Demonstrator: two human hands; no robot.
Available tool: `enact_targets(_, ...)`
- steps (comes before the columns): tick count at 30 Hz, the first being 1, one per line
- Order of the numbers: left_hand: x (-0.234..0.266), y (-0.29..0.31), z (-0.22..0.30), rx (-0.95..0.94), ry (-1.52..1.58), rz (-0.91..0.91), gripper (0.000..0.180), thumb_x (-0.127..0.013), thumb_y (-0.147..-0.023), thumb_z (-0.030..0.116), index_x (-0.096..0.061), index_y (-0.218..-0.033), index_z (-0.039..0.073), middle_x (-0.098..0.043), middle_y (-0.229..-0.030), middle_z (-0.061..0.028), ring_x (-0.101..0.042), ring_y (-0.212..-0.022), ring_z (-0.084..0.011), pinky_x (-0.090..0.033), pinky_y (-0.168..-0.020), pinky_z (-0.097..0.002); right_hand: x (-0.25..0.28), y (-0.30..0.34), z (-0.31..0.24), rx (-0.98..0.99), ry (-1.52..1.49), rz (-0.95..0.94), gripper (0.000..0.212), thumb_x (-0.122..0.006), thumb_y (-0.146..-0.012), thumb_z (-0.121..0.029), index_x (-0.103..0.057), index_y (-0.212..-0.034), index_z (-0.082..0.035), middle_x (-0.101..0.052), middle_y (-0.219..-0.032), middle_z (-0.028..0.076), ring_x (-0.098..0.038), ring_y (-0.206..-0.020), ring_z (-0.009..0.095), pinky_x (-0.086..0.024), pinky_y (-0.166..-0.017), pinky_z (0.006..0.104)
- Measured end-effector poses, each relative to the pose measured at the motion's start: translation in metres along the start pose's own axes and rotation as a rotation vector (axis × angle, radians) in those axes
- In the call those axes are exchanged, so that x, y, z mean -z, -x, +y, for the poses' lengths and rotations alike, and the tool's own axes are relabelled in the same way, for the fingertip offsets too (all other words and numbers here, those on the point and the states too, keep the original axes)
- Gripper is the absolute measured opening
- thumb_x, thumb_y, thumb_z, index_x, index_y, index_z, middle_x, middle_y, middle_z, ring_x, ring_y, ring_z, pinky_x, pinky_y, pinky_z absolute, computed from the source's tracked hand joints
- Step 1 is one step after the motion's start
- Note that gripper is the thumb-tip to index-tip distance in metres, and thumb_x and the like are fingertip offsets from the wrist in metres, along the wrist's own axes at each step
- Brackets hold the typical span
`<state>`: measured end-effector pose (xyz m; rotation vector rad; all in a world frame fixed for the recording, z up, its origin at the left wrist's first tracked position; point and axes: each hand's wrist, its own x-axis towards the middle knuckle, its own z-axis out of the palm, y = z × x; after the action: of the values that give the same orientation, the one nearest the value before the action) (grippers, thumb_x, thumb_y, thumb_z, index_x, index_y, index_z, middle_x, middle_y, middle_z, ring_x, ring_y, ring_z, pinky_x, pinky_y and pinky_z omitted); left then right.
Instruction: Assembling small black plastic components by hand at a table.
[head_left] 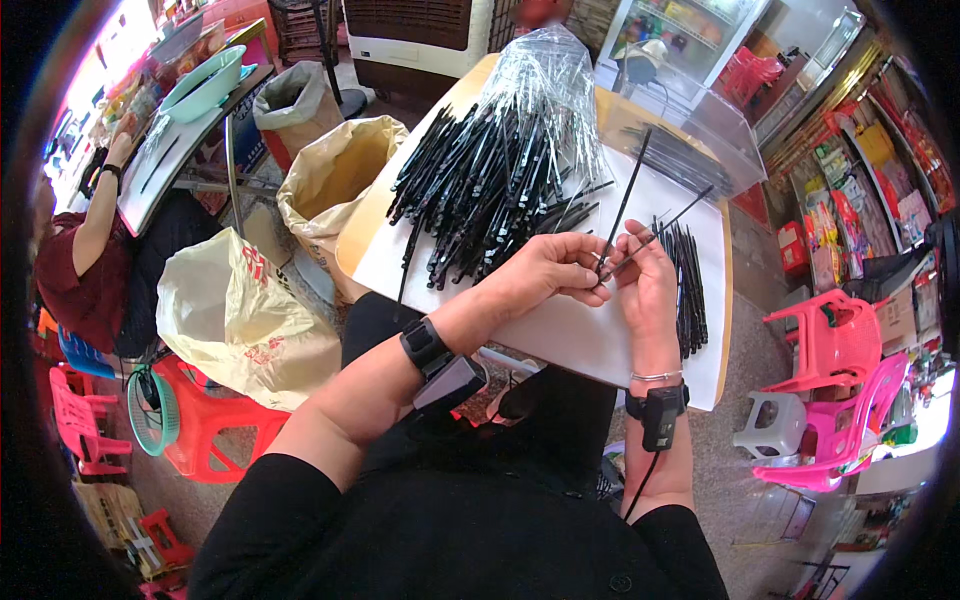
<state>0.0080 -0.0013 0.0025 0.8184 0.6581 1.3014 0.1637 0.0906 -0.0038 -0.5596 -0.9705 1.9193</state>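
My left hand (545, 272) is closed, pinching a thin black stick (628, 200) that points up and away from me. Fingers of my right hand (648, 278) are curled around another thin black stick (683, 214), which slants up to the right. The lower ends of the two sticks meet between my fingertips, where the exact contact is partly hidden. Beyond my left hand spreads a big heap of similar black sticks (480, 200), its far end wrapped in clear plastic film (545, 80). A smaller row of black sticks (690, 290) lies just right of my right hand.
The white-topped table (560, 335) carries a clear plastic box (690, 140) at its far right. Open sacks (345, 165) stand to the left, near a red stool (215, 430). Another person (95, 230) works at a side table. Pink chairs (835, 340) stand right.
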Motion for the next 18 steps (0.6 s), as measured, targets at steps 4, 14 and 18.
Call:
enact_targets(4, 0.004, -0.003, -0.006, -0.015, -0.030, 0.021, 0.031, -0.053, -0.085, -0.005, -0.050, -0.115, -0.004, -0.059, -0.095, -0.0119, -0.065, -0.084, -0.0205, -0.056, -0.076, -0.0300, -0.009, 0.003, -0.001, 0.102, 0.123, 0.080, 0.022, -0.048, -0.087, -0.003, -0.048, -0.108, 0.001, -0.056, -0.081, 0.006, -0.056, -0.066, 0.013, -0.050, -0.063, 0.0272)
enact_targets(14, 0.001, -0.003, -0.006, -0.074, -0.172, 0.048, 0.022, -0.053, -0.084, -0.006, -0.052, -0.105, -0.003, -0.057, -0.094, -0.0095, -0.065, -0.083, -0.0191, -0.056, -0.075, -0.0299, 0.000, 0.003, -0.001, 0.297, 0.246, 0.174, 0.015, -0.048, -0.090, -0.007, -0.049, -0.102, 0.001, -0.053, -0.078, 0.005, -0.054, -0.062, 0.012, -0.050, -0.060, 0.0277)
enact_targets(18, 0.003, -0.001, -0.005, -0.055, -0.100, 0.092, 0.024, -0.054, -0.084, -0.006, -0.052, -0.108, -0.003, -0.057, -0.092, -0.0101, -0.065, -0.083, -0.0205, -0.057, -0.074, -0.0303, -0.003, 0.001, -0.002, 0.186, 0.080, 0.119, 0.015, -0.047, -0.090, -0.005, -0.048, -0.104, 0.000, -0.055, -0.081, 0.006, -0.055, -0.063, 0.013, -0.051, -0.059, 0.0282)
